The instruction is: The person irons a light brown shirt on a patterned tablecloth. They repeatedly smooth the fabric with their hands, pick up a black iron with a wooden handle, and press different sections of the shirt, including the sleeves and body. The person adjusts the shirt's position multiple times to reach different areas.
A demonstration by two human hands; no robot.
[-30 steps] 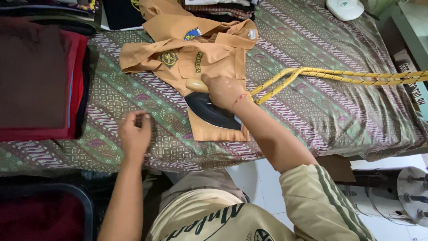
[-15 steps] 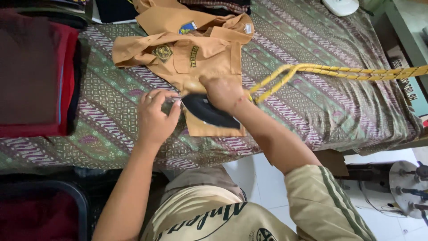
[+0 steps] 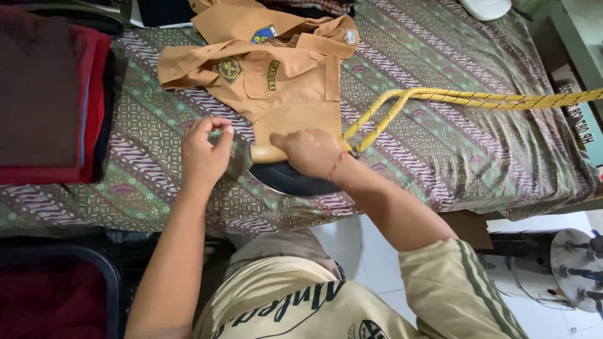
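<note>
Head view: I note right hand point(image 3: 312, 152) gripping iron point(image 3: 286, 179), wooden handle lying crosswise; left hand point(image 3: 204, 152), fingers pinched, just left of it, below uniform shirt point(image 3: 282, 81).

White tiled floor point(image 3: 377, 263), patterned tablecloth point(image 3: 477, 144)

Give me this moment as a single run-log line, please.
right hand: grips iron | left hand: on batik cloth | brown shirt: flat

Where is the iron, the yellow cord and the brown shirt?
iron point(image 3: 295, 181): head view, on its dark body below the right hand.
yellow cord point(image 3: 477, 99): head view, on the stretch crossing the patterned cloth.
brown shirt point(image 3: 295, 88): head view, on the front panel beside the pocket.
</note>
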